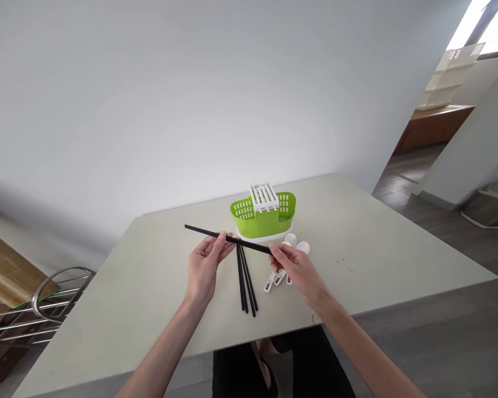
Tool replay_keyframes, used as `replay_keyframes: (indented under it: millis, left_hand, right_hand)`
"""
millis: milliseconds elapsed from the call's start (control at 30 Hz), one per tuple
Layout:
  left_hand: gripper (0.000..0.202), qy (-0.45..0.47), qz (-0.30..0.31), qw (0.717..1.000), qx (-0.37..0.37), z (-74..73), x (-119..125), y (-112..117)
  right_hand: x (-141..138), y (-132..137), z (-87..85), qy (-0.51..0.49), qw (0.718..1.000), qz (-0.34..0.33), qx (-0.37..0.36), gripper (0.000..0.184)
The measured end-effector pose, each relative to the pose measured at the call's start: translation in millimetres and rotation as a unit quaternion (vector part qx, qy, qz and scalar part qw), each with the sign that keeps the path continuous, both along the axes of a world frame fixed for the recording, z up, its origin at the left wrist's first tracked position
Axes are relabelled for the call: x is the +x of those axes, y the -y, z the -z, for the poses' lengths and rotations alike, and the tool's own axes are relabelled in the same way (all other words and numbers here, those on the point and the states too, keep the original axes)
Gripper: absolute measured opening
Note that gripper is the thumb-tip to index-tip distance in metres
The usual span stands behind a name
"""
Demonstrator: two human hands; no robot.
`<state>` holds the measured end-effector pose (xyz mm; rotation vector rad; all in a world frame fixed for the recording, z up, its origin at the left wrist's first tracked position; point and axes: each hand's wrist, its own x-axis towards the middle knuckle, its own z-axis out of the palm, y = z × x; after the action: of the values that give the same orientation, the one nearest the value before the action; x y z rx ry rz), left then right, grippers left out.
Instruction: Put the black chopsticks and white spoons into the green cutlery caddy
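Both hands hold one black chopstick (pixel 243 242) level above a pale table (pixel 377 249).

The left hand (pixel 205 271) pinches its middle, the right hand (pixel 301 271) its end, fingers closed on it; more chopsticks (pixel 245 284), white spoons (pixel 279 276) and a green cutlery holder (pixel 263 218) sit below.

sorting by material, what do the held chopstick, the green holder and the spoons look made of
Chopstick: even matte black, plastic or lacquered wood, no grain showing. Holder: bright green plastic, by its moulded slotted walls. Spoons: smooth white, plastic or ceramic; cannot tell which.
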<state>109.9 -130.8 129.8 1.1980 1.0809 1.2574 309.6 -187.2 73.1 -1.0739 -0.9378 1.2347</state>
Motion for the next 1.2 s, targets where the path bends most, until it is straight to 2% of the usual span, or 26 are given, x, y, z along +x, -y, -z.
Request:
replay_keyframes:
  millis: [400,833,1067,1133,1200]
  left_hand:
    - [0.035,-0.006,0.007,1.0,0.003,-0.5,-1,-2]
    - [0.038,-0.003,0.007,1.0,0.007,-7.9,3,-8]
    - [0.039,-0.051,0.026,0.998,0.004,-6.6,-1,-16]
    - [0.041,-0.068,0.02,0.997,0.024,-12.0,-1,-20]
    - [0.043,-0.104,-0.003,0.993,0.062,-28.5,-5,-28]
  right_hand:
    - [2,0,-0.5,-0.062,0.996,0.002,-0.057,0.055]
    - [5,-1,4.5,-0.042,0.999,0.008,-0.029,0.054]
    - [12,0,3.6,-0.029,1.0,-0.002,-0.002,0.048]
    - [12,-2,3.0,-0.022,1.0,0.001,0.006,0.047]
    - [14,-4,4.7,-0.007,1.0,0.017,0.019,0.049]
